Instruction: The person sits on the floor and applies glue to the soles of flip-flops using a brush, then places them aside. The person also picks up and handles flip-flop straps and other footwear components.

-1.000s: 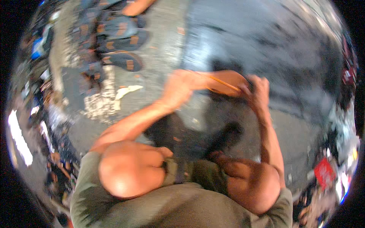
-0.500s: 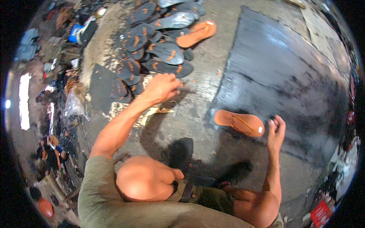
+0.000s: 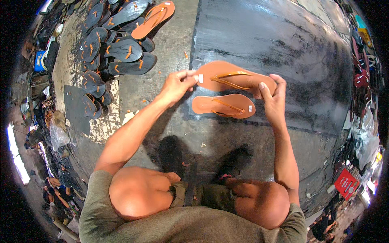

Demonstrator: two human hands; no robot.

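An orange flip-flop point(image 3: 231, 77) is held up flat between both hands, strap side up. My left hand point(image 3: 176, 85) pinches its left end, where a small white tag sits. My right hand point(image 3: 272, 94) grips its right end, thumb on top. Just below it a second orange flip-flop point(image 3: 223, 106) lies on the dark rubber sheet point(image 3: 283, 44), touched by neither hand. My bare knees and forearms fill the lower part of the view.
A heap of dark flip-flops with orange straps point(image 3: 117, 48) lies at the upper left, with one orange flip-flop point(image 3: 153, 18) at its top edge. A dark sheet offcut point(image 3: 75, 107) lies on the concrete at left. Clutter lines both sides.
My left hand came back from the heap at the left with a second orange flip-flop. Both hands now hold it above the one lying on the sheet.
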